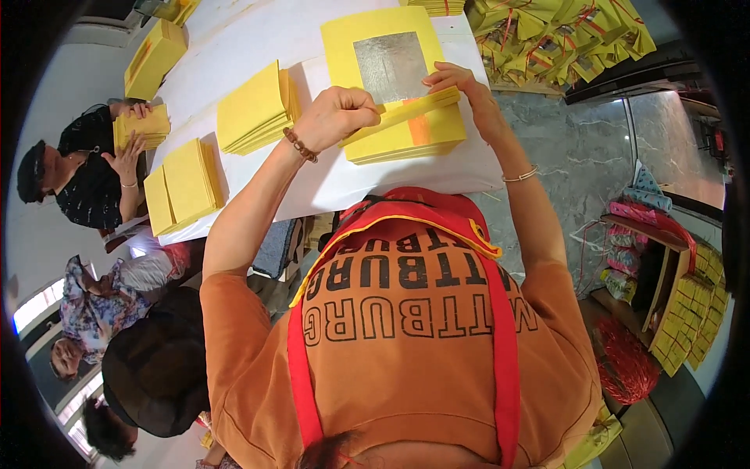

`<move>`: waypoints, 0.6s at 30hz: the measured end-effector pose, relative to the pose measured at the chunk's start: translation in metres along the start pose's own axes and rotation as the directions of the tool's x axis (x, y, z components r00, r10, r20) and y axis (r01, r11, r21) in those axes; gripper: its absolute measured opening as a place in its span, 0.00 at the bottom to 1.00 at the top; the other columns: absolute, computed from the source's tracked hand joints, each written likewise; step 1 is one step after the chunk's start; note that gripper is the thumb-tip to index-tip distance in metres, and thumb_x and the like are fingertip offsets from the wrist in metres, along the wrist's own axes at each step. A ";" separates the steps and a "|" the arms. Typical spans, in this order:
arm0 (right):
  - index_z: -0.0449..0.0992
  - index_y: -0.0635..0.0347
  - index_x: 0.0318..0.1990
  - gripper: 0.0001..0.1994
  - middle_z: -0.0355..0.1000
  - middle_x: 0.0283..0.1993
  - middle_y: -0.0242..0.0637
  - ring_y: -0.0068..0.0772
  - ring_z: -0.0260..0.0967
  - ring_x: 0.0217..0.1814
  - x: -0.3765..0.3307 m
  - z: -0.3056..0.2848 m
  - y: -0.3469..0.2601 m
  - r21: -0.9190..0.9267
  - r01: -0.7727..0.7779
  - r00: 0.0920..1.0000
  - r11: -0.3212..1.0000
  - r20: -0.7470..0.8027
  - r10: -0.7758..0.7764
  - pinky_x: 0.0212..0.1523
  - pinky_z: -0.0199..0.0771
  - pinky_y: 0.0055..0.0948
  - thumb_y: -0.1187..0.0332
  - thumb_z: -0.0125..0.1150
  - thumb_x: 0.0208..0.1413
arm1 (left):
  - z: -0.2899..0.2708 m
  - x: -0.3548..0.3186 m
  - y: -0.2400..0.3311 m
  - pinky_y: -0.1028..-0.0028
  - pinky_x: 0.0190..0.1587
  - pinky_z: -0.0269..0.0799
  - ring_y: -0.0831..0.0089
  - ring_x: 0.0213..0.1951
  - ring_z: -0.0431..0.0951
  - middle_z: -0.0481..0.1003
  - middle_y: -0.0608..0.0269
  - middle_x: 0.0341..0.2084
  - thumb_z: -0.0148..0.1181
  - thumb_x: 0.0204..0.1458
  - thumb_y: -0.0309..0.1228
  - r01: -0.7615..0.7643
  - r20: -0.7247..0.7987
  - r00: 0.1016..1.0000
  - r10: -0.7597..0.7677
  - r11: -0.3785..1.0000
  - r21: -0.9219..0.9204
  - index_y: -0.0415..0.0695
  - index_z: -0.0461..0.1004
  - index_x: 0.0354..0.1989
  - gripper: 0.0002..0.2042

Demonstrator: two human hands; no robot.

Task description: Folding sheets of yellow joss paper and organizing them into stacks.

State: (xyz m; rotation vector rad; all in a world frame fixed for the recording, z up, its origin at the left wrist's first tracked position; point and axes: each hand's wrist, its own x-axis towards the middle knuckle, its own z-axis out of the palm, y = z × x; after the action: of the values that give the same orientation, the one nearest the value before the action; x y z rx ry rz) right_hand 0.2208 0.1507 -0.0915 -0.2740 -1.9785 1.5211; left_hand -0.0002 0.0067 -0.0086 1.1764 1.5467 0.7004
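A thick stack of yellow paper sheets (359, 152) lies in front of me on the table. Its top sheet bears a silver foil rectangle (391, 66) and an orange patch (419, 130). The near part of that sheet is raised in a narrow folded strip (406, 112) running across the stack. My left hand (341, 117), with a brown bead bracelet at the wrist, is closed on the strip's left end. At the strip's right end, my right hand (469, 90) rests with fingers stretched over the paper. Its thumb is hard to make out.
On the white table (266, 176) stand other yellow paper stacks (254, 109) (183, 187) to the left. A co-worker (82, 164) handles a yellow bundle at the left edge. Red-tied yellow bundles (558, 39) are heaped at far right. Red strands (625, 359) lie lower right.
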 end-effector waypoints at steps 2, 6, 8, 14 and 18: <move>0.73 0.62 0.45 0.20 0.69 0.51 0.41 0.39 0.51 0.66 0.000 0.001 -0.004 0.005 0.043 0.999 0.999 0.000 -0.043 0.65 0.47 0.36 0.58 0.35 0.63 | -0.003 0.001 -0.003 0.82 0.25 0.57 0.87 0.21 0.62 0.68 0.75 0.16 0.56 0.47 0.29 0.008 -0.001 1.000 -0.008 0.999 -0.041 0.39 0.74 0.22 0.07; 0.73 0.62 0.47 0.14 0.69 0.52 0.36 0.36 0.54 0.63 -0.002 0.010 -0.016 -0.171 -0.030 0.999 0.985 -0.020 0.027 0.62 0.54 0.32 0.64 0.54 0.56 | -0.013 -0.002 -0.007 0.80 0.33 0.64 0.82 0.30 0.68 0.72 0.71 0.26 0.59 0.47 0.31 -0.008 0.038 0.999 0.013 0.993 -0.118 0.40 0.75 0.32 0.08; 0.73 0.63 0.46 0.15 0.69 0.51 0.35 0.32 0.59 0.58 -0.001 0.011 -0.014 0.060 -0.245 0.954 0.968 -0.161 0.251 0.58 0.58 0.29 0.69 0.62 0.50 | -0.009 -0.012 -0.007 0.76 0.38 0.66 0.77 0.35 0.70 0.73 0.65 0.31 0.61 0.47 0.32 -0.250 -0.084 0.965 0.248 0.968 -0.008 0.40 0.75 0.36 0.11; 0.76 0.59 0.42 0.11 0.70 0.49 0.34 0.32 0.63 0.54 0.007 0.010 -0.003 0.230 -0.355 0.899 0.906 -0.182 0.398 0.54 0.61 0.29 0.69 0.63 0.50 | -0.013 -0.008 -0.037 0.66 0.51 0.65 0.59 0.48 0.68 0.72 0.57 0.43 0.57 0.48 0.26 -0.447 -0.162 0.759 0.631 0.685 0.575 0.44 0.73 0.44 0.13; 0.77 0.55 0.39 0.10 0.71 0.48 0.31 0.37 0.65 0.54 0.013 0.003 -0.024 -0.368 0.119 0.987 0.922 -0.054 -0.149 0.54 0.60 0.32 0.72 0.62 0.46 | -0.012 -0.011 -0.036 0.65 0.51 0.65 0.57 0.47 0.70 0.73 0.56 0.42 0.54 0.46 0.23 -0.482 -0.136 0.704 0.697 0.610 0.629 0.44 0.74 0.43 0.14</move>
State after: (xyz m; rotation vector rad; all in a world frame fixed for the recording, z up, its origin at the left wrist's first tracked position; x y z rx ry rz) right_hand 0.2140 0.1473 -0.0651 -0.3384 -2.1580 1.0343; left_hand -0.0232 -0.0148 -0.0328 2.1914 1.7222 0.9945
